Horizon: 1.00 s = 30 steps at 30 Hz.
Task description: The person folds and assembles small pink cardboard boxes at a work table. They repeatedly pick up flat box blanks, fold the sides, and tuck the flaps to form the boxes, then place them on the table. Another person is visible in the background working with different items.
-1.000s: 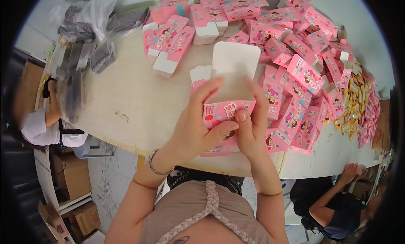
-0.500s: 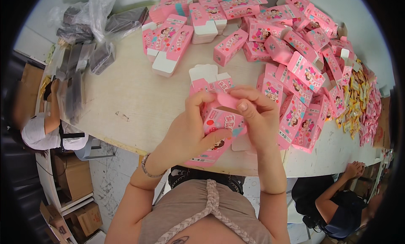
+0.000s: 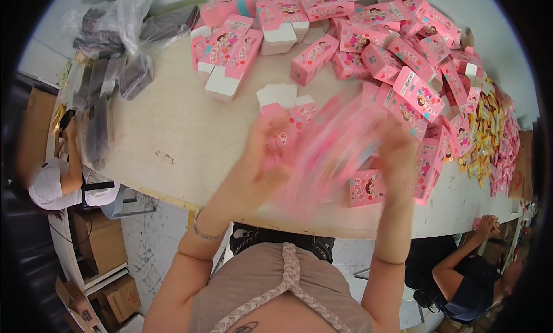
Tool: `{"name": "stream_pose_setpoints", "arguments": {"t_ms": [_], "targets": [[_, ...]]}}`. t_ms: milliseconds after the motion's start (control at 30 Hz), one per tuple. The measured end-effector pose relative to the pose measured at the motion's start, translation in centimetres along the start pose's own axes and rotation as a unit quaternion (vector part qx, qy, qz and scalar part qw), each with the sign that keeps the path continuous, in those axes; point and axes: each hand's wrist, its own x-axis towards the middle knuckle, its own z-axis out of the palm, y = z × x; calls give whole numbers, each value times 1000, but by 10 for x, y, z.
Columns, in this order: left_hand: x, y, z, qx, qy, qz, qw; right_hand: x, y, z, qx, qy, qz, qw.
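Observation:
A pink carton [image 3: 334, 149] is smeared by motion between my hands, above the table near its front edge. My left hand [image 3: 262, 166] is at the carton's left side, its fingers blurred. My right hand [image 3: 397, 151] is to the carton's right, near the pile of cartons; blur hides whether its fingers grip the carton. Just beyond my left hand lie flat, unfolded pink cartons [image 3: 283, 111] with white flaps. A pink carton [image 3: 367, 188] rests on the table by my right wrist.
Folded pink cartons [image 3: 415, 97] are heaped at the right. Stacks of flat cartons [image 3: 227, 54] are at the back. Yellow and pink small packets [image 3: 489, 137] lie far right. Dark items in clear plastic [image 3: 101, 80] fill the left. One person [image 3: 72, 172] sits left, another [image 3: 461, 281] right.
My hands have moved apart, the right one rightward toward the heap. The carton they were folding at the top now streaks between them. Another carton by my right wrist has come into view.

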Motion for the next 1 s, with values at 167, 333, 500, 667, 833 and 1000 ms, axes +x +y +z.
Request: {"name": "stream_pose_setpoints", "arguments": {"t_ms": [167, 333, 500, 667, 833, 1000], "targets": [[8, -27, -19, 67, 154, -59, 984, 27, 47, 26, -243, 113, -24, 963], [6, -47, -11, 195, 115, -79, 971, 11, 52, 70, -415, -45, 2, 909], [16, -54, -8, -55, 214, -171, 960, -4, 13, 66, -263, -67, -125, 954], [27, -22, 3, -242, 171, -190, 936, -27, -20, 56, -198, -117, -221, 948], [32, -14, 8, -319, 119, -97, 935, -24, -38, 44, -110, -173, -159, 966], [31, -4, 13, -303, 100, -82, 944, -23, -40, 52, -70, -164, -61, 982]]}}
